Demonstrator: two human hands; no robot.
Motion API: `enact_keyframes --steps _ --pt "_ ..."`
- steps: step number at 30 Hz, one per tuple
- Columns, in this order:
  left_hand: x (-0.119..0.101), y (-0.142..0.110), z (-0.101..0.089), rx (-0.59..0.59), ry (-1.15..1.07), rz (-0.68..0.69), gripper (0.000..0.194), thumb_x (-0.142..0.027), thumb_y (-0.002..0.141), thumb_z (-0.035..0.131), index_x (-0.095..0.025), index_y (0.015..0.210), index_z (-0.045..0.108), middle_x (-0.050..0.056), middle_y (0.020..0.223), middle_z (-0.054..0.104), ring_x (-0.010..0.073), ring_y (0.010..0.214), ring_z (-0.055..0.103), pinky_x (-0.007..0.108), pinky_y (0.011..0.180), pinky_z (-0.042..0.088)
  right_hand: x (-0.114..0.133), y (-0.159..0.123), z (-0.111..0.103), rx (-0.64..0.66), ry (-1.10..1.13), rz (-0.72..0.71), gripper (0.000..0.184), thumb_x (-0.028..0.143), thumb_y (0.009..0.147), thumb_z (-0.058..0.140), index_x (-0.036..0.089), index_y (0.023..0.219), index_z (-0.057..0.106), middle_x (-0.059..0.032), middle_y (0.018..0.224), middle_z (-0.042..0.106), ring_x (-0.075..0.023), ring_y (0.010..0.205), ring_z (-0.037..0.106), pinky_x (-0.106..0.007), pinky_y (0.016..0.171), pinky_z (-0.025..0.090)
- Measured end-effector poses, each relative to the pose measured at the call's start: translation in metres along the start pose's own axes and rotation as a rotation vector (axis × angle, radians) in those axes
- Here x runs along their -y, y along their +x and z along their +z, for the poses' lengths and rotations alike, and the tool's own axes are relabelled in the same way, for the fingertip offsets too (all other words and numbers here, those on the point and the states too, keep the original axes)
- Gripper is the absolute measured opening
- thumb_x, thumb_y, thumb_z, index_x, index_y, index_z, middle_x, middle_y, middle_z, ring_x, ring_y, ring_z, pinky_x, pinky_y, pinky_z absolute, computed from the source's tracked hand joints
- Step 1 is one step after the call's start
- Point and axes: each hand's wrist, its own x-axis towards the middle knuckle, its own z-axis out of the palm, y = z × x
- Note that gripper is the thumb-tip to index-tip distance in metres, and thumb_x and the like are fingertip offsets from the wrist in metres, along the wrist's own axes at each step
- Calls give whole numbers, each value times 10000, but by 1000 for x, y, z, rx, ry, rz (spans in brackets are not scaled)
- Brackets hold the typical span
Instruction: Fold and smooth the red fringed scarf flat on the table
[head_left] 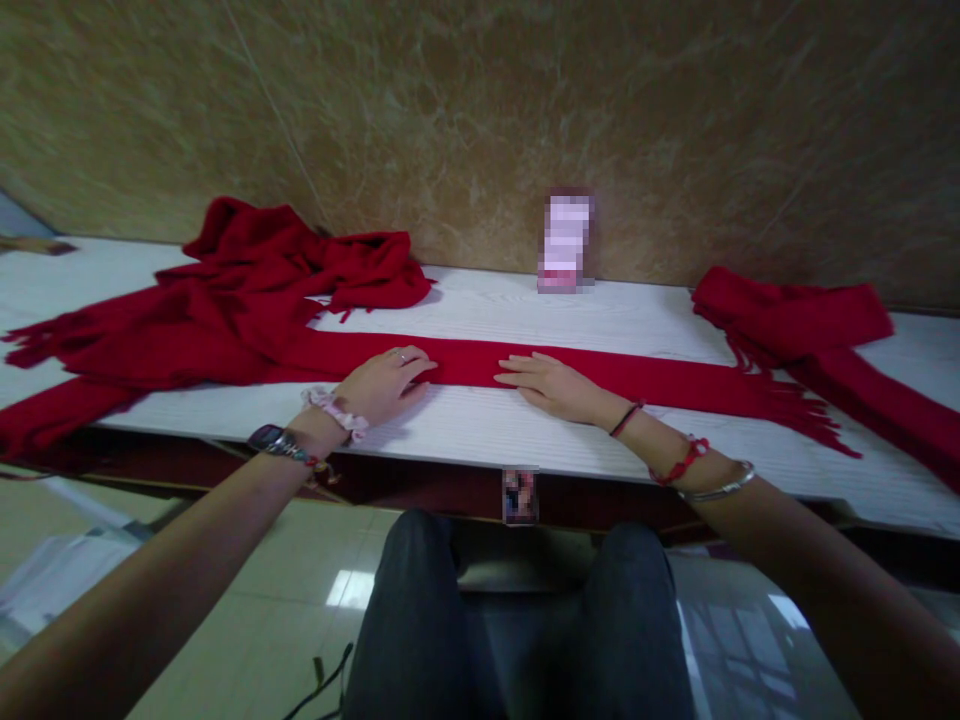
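Note:
A long red scarf (pixel 675 386) lies flat in a strip along the white table, its fringed end to the right. My left hand (pixel 386 385) rests on the strip's near edge, fingers stretched out and a little bent. Further right, my right hand (pixel 551 385) lies on the same strip with its fingers spread. Neither hand grips the cloth. At the left the strip runs into a rumpled heap of red cloth (pixel 225 290); where one piece ends and another begins, I cannot tell. Another red scarf (pixel 795 310), folded over itself, lies at the far right.
The white table (pixel 480 432) stands against a brown marbled wall (pixel 480 130). A blurred-out upright object (pixel 566 240) leans there. A brown wooden piece (pixel 34 244) lies at the far left. My knees are under the table's front edge. White papers or bags (pixel 67 580) show at lower left.

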Motion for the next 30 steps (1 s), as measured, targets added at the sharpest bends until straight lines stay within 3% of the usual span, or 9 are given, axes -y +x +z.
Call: enact_keyframes --steps 4,8,19,25,30 --pt "-4 8 -10 67 67 51 355 -176 819 346 -160 1123 529 65 1096 544 175 1007 508 291 900 391 -1 0 1 -20 17 9 380 181 880 353 223 1235 484 -54 1326 452 -156 1243 356 -424 1032 267" --pt "0 13 -16 174 113 3 366 -129 783 362 -168 1107 529 66 1072 546 183 973 527 287 852 413 0 0 0 -25 0 11 380 177 878 352 208 1232 488 -57 1321 458 -157 1241 359 -413 1030 278" --pt "46 -26 -19 270 192 -15 411 -33 788 322 -132 1148 494 79 1141 484 172 986 470 286 861 395 -1 0 0 -41 12 2 374 180 875 362 219 1221 498 -54 1303 479 -158 1225 383 -414 1023 295" --pt "52 -32 -24 280 262 -40 396 -19 800 315 -91 1140 506 105 1126 503 197 982 487 321 864 391 0 0 -1 -43 3 -7 372 182 876 355 187 1215 506 -69 1300 481 -163 1224 385 -404 1022 301" --pt "31 -23 -19 141 238 -97 364 -91 853 317 -108 1170 494 119 1136 520 223 1004 504 338 842 416 -1 0 0 -66 7 -4 371 180 869 363 213 1205 517 -59 1281 501 -163 1210 403 -413 1012 316"
